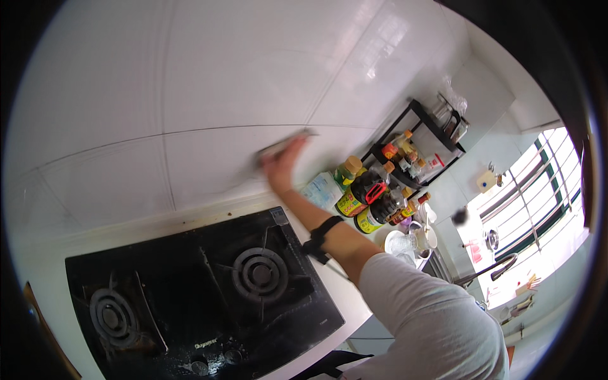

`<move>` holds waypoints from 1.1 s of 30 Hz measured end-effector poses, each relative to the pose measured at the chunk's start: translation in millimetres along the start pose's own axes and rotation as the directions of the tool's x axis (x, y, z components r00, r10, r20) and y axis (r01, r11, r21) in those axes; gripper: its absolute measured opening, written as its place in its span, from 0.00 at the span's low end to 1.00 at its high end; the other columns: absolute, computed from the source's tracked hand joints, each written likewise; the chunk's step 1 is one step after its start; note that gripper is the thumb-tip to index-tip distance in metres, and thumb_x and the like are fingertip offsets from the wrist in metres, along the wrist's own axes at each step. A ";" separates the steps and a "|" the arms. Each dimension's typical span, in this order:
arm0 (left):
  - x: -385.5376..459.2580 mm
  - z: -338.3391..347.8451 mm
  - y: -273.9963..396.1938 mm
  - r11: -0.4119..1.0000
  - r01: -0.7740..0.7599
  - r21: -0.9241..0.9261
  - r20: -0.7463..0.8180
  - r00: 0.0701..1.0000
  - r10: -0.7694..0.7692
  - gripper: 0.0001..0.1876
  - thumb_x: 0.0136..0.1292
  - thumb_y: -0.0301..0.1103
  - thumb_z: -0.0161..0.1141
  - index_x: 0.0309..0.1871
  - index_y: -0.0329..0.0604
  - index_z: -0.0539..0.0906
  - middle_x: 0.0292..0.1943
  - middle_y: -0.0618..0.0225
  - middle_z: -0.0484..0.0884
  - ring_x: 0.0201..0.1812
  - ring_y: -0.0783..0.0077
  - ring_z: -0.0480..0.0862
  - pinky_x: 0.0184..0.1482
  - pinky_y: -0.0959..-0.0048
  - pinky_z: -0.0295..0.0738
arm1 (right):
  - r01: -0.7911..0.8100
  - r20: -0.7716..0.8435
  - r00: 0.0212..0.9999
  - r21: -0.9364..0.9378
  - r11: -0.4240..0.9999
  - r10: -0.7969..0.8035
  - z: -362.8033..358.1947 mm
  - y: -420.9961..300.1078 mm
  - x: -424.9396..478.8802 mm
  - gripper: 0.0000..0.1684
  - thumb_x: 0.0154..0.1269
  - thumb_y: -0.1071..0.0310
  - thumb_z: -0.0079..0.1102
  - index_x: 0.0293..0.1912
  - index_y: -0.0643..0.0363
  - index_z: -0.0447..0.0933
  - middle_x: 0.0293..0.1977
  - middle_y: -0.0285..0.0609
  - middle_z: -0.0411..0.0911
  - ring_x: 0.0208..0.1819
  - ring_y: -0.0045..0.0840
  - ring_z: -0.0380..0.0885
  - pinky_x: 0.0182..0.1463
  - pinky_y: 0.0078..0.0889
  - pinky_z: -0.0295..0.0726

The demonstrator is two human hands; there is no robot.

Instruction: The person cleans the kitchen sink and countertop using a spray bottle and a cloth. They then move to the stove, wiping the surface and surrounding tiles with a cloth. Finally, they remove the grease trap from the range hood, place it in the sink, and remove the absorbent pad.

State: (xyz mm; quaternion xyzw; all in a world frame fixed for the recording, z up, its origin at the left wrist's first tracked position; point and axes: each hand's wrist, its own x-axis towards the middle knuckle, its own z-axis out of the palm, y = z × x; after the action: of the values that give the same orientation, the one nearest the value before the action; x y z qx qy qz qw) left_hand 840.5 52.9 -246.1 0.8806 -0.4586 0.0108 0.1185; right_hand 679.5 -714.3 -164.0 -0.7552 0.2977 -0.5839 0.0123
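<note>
My right hand (282, 168) is pressed to the white tiled wall (228, 156) behind the stove. Under its fingers is a flat greyish pad or cloth (267, 151), too blurred to name more closely. The forearm wears a black strap and reaches across the right rear corner of a black glass gas hob (185, 270). The hob has two round burners, a right one (260, 274) and a left one (113, 317); brown stains show around the left one. My left hand is out of view.
Right of the hand stand a pale blue packet (323, 190), large sauce bottles (363, 190) and a black rack (418, 156) of smaller bottles. Stacked bowls (401, 242) sit near a sink tap (503, 266). A barred window (527, 194) is farther right.
</note>
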 end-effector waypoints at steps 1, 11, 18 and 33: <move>-2.8 1.1 -2.3 1.000 0.009 0.004 -0.007 1.000 -0.009 0.51 0.53 0.77 0.48 0.71 0.46 0.64 0.71 0.47 0.59 0.71 0.39 0.57 0.68 0.37 0.48 | -0.276 -0.182 0.948 -0.073 0.958 0.259 -10.1 23.5 37.1 0.50 0.62 0.59 0.58 0.71 0.75 0.41 0.72 0.70 0.32 0.75 0.55 0.33 0.76 0.52 0.39; -12.3 -7.2 -0.2 0.998 0.067 -0.022 0.007 0.998 -0.067 0.52 0.44 0.66 0.64 0.71 0.48 0.62 0.73 0.51 0.56 0.73 0.44 0.53 0.72 0.41 0.45 | 0.348 -0.400 0.830 -0.173 0.921 -0.389 -39.7 -214.5 319.7 0.39 0.65 0.58 0.56 0.66 0.73 0.54 0.70 0.59 0.51 0.73 0.50 0.45 0.75 0.50 0.41; -3.8 -6.7 7.4 0.993 0.075 -0.093 0.057 0.996 -0.070 0.51 0.42 0.57 0.70 0.71 0.47 0.64 0.73 0.51 0.56 0.73 0.44 0.53 0.72 0.42 0.45 | 0.841 0.430 0.538 -0.336 0.424 -0.725 74.5 -358.9 150.1 0.48 0.55 0.46 0.62 0.67 0.64 0.59 0.68 0.56 0.57 0.71 0.41 0.56 0.73 0.39 0.56; -8.1 -18.5 9.3 0.985 0.071 -0.156 -0.019 0.997 -0.075 0.50 0.41 0.56 0.71 0.69 0.48 0.66 0.72 0.53 0.59 0.72 0.48 0.57 0.72 0.44 0.47 | 0.500 -0.199 0.799 -0.301 0.812 -0.567 43.1 -413.2 302.7 0.51 0.60 0.53 0.59 0.69 0.77 0.46 0.71 0.65 0.43 0.74 0.56 0.39 0.75 0.51 0.40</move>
State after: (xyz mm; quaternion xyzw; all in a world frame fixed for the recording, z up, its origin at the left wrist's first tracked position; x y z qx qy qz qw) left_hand 829.9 58.3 -227.3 0.8847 -0.4240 -0.0181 0.1927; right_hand 940.2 -529.1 238.3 -0.7142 0.1365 -0.6246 -0.2847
